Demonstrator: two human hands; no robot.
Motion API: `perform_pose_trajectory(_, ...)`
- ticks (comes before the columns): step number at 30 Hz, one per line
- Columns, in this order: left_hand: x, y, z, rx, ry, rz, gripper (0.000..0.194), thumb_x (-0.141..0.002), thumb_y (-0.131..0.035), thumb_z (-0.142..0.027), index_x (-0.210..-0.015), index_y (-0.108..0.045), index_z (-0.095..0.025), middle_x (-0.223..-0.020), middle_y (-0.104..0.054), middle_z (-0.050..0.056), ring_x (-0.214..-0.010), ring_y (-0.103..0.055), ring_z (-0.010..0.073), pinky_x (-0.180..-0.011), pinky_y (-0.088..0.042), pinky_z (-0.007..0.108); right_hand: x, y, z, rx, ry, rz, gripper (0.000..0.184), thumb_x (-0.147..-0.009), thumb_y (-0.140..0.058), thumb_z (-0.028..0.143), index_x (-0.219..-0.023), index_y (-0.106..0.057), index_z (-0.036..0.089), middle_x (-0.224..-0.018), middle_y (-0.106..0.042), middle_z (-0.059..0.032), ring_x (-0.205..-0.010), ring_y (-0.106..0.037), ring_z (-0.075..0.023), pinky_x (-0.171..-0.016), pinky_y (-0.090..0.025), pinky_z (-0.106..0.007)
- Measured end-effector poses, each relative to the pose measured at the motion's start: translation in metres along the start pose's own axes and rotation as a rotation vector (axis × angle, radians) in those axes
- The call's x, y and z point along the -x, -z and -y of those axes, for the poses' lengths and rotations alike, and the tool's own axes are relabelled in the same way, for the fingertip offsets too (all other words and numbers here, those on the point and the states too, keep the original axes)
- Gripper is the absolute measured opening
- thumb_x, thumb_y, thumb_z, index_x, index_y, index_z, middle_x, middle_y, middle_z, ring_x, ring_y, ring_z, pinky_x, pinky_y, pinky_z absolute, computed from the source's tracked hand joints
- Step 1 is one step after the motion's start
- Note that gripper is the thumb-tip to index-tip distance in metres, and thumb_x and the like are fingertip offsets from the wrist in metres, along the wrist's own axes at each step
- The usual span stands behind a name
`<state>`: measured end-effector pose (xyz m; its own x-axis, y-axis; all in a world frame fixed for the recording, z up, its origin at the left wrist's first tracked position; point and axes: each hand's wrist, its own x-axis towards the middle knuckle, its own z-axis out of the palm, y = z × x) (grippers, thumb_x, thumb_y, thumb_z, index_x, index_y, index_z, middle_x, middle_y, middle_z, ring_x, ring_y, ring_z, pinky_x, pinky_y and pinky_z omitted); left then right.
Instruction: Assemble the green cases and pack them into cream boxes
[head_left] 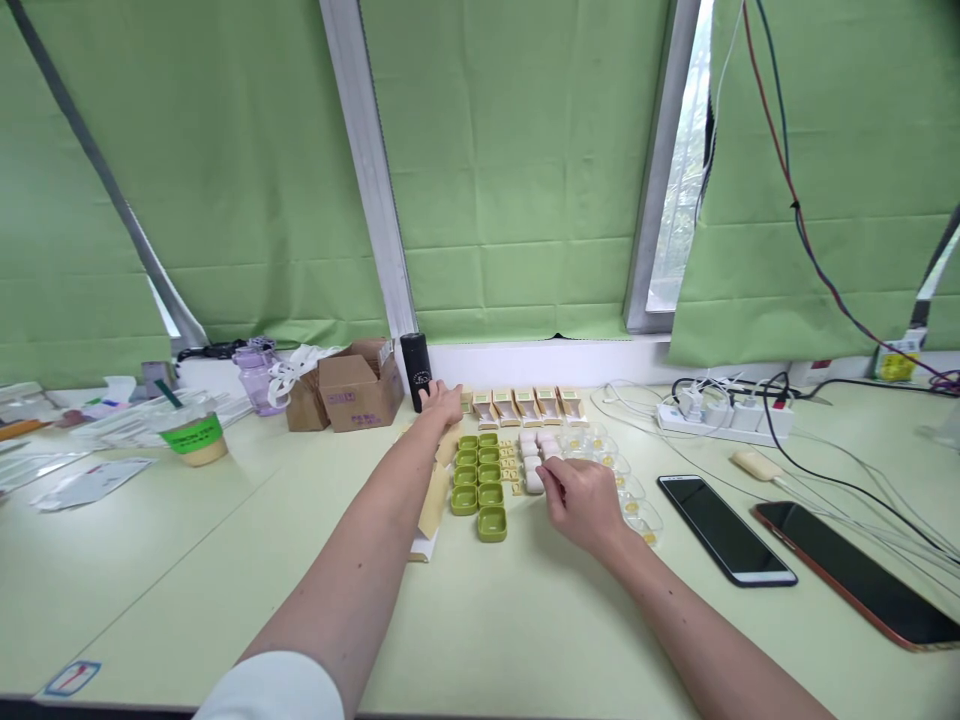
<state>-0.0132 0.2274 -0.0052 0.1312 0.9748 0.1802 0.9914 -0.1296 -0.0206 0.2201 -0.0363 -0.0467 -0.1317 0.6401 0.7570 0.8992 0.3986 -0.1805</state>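
Note:
My left hand (444, 402) reaches far across the table, its fingers at the left end of a row of small beige boxes (527, 405), beside a black cylinder (415, 371). My right hand (581, 503) rests lower, its fingertips pinched at a small white case (534, 481) at the near end of a column of white cases. Left of them lie two columns of green trays (480, 476). Clear plastic shells (634, 495) with yellow bits sit partly behind my right hand. A stack of tan cards (435, 497) lies under my left forearm.
Two phones (725, 529) (855, 572) lie at the right, with a white power strip (724, 418) and cables behind. Brown cardboard boxes (352, 393), a purple bottle (255, 376) and a lidded cup (190, 431) stand at the left back. Green blinds hang behind.

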Motion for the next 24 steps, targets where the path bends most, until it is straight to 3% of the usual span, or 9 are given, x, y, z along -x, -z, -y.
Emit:
perform_pose_trajectory(9, 0.000, -0.001, -0.003, 0.024, -0.103, -0.057, 0.052, -0.084, -0.068, -0.029, -0.133, -0.052, -0.019, -0.146, -0.053, 0.019, -0.142, -0.040, 0.0339, -0.114, -0.034, 0.045, -0.001, 0.000, 0.003, -0.005, 0.025, -0.035, 0.037, -0.101, -0.047, 0.025, -0.068, -0.062, 0.020, -0.055, -0.059, -0.0014, -0.050, -0.047, -0.0130, -0.058, -0.020, -0.030)
perform_pose_trajectory(16, 0.006, 0.001, -0.007, 0.112, -0.083, -0.108, 0.049, -0.087, -0.068, -0.025, -0.130, -0.048, -0.015, -0.136, -0.061, 0.022, -0.136, -0.049, 0.0339, -0.113, -0.036, 0.043, -0.001, 0.000, 0.003, -0.013, 0.042, -0.056, 0.036, -0.101, -0.047, 0.024, -0.068, -0.062, 0.019, -0.055, -0.059, -0.0018, -0.051, -0.048, -0.0131, -0.058, -0.021, -0.030)
perform_pose_trajectory(20, 0.010, 0.015, -0.003, 0.204, -0.056, -0.124, 0.047, -0.086, -0.068, -0.022, -0.128, -0.047, -0.014, -0.132, -0.062, 0.022, -0.134, -0.051, 0.0353, -0.110, -0.040, 0.043, -0.002, 0.004, -0.001, -0.028, 0.041, -0.078, 0.037, -0.100, -0.046, 0.023, -0.066, -0.061, 0.020, -0.053, -0.057, -0.0010, -0.050, -0.047, -0.0130, -0.058, -0.023, -0.029)
perform_pose_trajectory(24, 0.017, 0.044, 0.001, 0.346, -0.066, -0.137, 0.040, -0.090, -0.065, -0.021, -0.124, -0.045, -0.015, -0.128, -0.062, 0.020, -0.120, -0.060, 0.0310, -0.100, -0.047, 0.041, -0.003, 0.011, -0.005, -0.043, 0.028, -0.133, 0.037, -0.101, -0.046, 0.024, -0.069, -0.064, 0.020, -0.054, -0.058, -0.0010, -0.051, -0.048, -0.0133, -0.057, -0.025, -0.029)
